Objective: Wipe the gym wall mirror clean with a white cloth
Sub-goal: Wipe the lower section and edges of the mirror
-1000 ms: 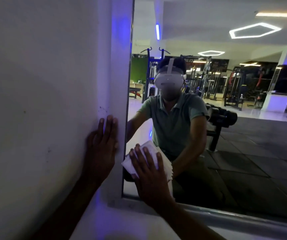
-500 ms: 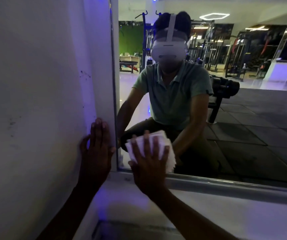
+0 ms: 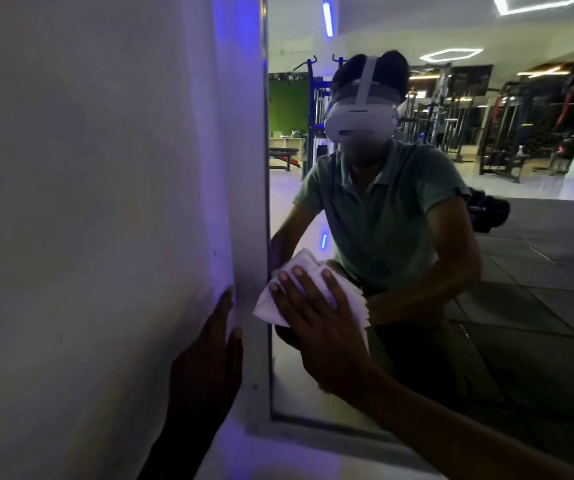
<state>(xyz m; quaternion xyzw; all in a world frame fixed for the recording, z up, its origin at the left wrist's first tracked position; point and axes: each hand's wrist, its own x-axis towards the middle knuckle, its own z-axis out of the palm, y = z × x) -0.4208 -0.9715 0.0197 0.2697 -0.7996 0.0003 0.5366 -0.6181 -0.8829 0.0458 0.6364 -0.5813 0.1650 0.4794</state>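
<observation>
The wall mirror (image 3: 521,323) fills the right half of the view, its left edge running down a pale frame strip. A folded white cloth (image 3: 299,271) lies flat against the glass near the mirror's lower left corner. My right hand (image 3: 320,327) presses it to the glass with straight, spread fingers. My left hand (image 3: 209,362) rests flat on the white wall just left of the frame, fingers pointing up. The mirror shows a crouching person in a green shirt with a headset.
The white wall (image 3: 88,220) takes up the left half, lit by blue light along the frame. The mirror's bottom frame (image 3: 330,433) runs low across the view. Gym machines and dark floor tiles appear only as reflections.
My right hand has slid the cloth up the glass, away from the bottom frame and closer to the left edge. The left hand stays on the wall. The view has tilted upward.
</observation>
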